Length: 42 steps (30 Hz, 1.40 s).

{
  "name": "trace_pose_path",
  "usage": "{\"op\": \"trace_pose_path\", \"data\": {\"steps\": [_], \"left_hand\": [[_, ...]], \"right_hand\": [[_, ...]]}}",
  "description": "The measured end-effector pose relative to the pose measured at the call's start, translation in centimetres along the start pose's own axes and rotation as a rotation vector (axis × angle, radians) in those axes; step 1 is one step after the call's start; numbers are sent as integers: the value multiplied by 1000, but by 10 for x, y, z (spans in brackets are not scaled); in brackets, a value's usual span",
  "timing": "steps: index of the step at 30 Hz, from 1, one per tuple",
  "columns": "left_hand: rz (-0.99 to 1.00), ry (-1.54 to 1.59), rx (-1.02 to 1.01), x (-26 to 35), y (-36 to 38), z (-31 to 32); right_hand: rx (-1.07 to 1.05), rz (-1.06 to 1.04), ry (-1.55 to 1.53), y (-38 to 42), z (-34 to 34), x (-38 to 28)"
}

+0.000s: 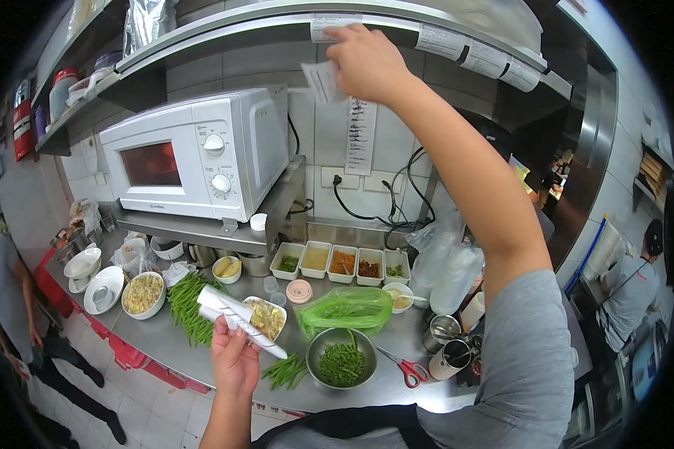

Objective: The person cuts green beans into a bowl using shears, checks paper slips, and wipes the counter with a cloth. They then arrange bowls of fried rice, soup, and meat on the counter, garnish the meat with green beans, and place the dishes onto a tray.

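My left hand (234, 359) is closed around a curled bundle of white paper slips (236, 316), above the steel counter. My right hand (368, 63) reaches up to the metal rail under the shelf, its fingers bent against a printed ticket (333, 25) there. A loose paper slip (323, 82) hangs from below the same hand, apparently held in the curled fingers. More printed tickets (483, 57) stick out along the rail to the right. Below lie a metal bowl of cut green beans (342, 367), red-handled scissors (410, 370) and a green plastic bag (344, 318).
A white microwave (202, 153) stands on a raised steel shelf. Several small tubs of condiments (342, 263) line the counter's back, near long green beans (195, 307) and a white bowl (144, 295). Cables (397, 209) hang at the wall. One person (629, 292) is at right, another (22, 299) at left.
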<state>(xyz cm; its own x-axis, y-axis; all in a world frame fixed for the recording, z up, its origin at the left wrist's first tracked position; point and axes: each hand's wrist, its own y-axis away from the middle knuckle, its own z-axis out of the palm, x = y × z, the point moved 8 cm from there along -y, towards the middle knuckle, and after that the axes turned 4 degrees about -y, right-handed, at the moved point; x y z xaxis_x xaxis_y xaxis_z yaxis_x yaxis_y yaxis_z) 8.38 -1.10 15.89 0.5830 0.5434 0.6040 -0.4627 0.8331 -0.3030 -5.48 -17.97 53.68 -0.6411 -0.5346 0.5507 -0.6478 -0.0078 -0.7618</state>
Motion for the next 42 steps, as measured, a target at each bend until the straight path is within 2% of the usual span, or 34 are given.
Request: {"op": "trace_pose_path", "data": {"steps": [4,11,14,17,19,22,24,29,32,33,34,35,36,38,40,41,42], "left_hand": [[1,-60,103,14,14,-36],[22,-133,279,54,36,-112],[70,-156,302,71,40,-122],[92,-142,290,81,41,-132],[106,-140,300,87,45,-138],[135,-146,310,97,51,-152],[153,-165,329,107,57,-160],[187,-185,383,129,63,-185],[178,-209,372,132,57,-181],[171,-222,384,132,56,-178],[211,-202,296,133,48,-170],[196,-157,346,130,44,-172],[164,-157,385,129,36,-176],[182,-130,381,133,23,-177],[207,-108,400,133,17,-166],[216,-144,446,135,21,-149],[217,-142,463,131,25,-147]], "right_hand": [[-34,88,171,-3,15,24],[-8,235,301,26,-5,62],[213,129,8,10,-38,43],[507,218,-749,-1,-36,51],[533,443,-844,-3,3,59],[651,611,-1042,9,54,59],[652,710,-1254,17,81,55],[685,718,-1211,8,75,59],[584,774,-972,-9,63,75],[499,855,-813,-7,62,83],[395,917,-670,-5,64,87],[432,769,-433,-11,59,88],[376,894,-875,-3,61,65],[416,682,-230,-3,38,53],[570,482,-503,22,1,-27],[617,382,-783,30,6,-64],[517,317,-1063,41,14,-106]]}}
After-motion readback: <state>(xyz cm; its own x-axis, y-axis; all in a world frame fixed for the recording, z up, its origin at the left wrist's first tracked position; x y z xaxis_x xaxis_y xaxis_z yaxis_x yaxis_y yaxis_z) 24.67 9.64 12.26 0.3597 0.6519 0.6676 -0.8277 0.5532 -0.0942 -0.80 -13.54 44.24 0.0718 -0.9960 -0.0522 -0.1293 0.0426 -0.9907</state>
